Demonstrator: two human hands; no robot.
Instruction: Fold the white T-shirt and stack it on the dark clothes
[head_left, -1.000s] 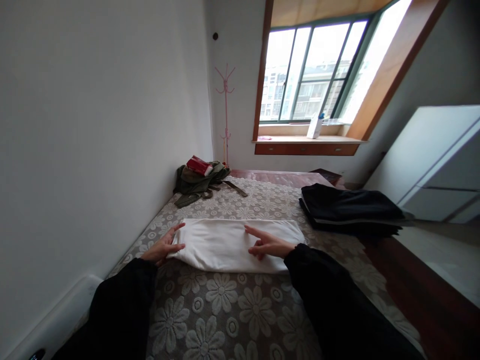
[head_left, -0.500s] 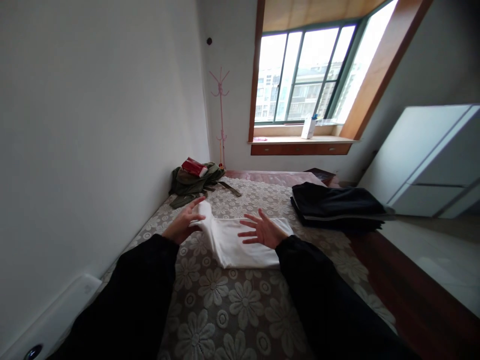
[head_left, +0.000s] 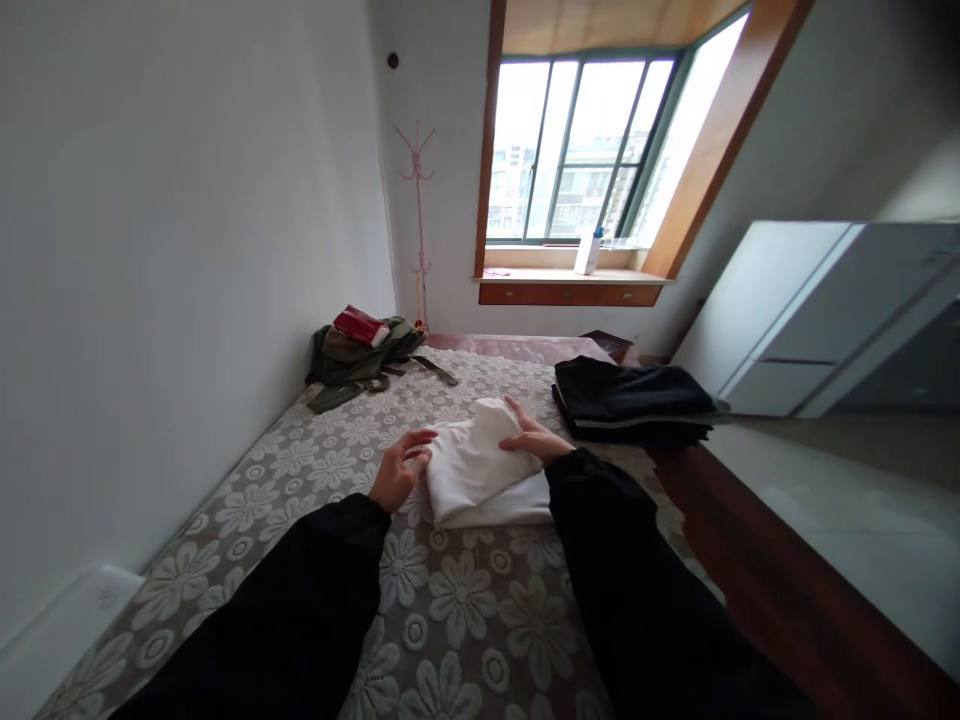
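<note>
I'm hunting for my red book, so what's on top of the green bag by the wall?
A red and white flat item lies on top of the green bag; I cannot tell whether it is a book. Whatever is under or inside the bag is covered.

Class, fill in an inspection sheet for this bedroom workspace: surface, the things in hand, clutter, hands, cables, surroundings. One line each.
Surface: bed with a flower-patterned lace cover; dark wood frame along its right side.
Things in hand: white cloth, folded into a compact bundle, top layer bulging.
Clutter: black folded clothes to the right; green bag by the wall with a red item on top.
Hands: left hand touching the bundle's left edge; right hand resting flat on its top right.
Cables: nothing seen.
Surroundings: window, pink coat stand, white cabinet, white bottle on the sill.
</note>
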